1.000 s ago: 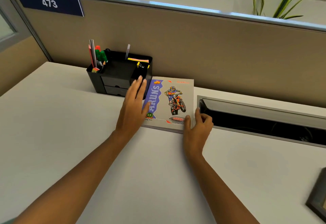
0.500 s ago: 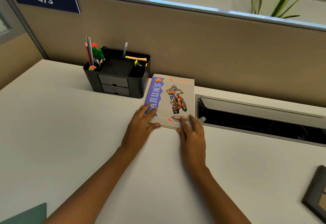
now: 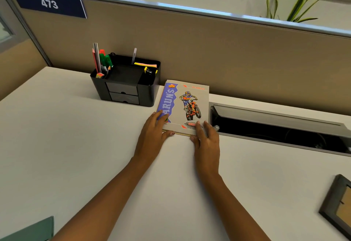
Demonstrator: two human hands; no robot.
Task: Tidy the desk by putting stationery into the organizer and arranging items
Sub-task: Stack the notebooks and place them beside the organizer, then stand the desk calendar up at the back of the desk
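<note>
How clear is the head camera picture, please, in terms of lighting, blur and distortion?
In the head view, light is even, with only faint shadows by the left hand and right hand; print on the notebook is sharp in that view; the head view's wide angle bends the partition rail only slightly; the inside of the cable trough is too dark there to make out.

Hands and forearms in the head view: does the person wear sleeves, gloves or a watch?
No. The left hand and right hand are bare, with no gloves, rings or watch, and the left forearm and right forearm are uncovered to the picture's edge.
</note>
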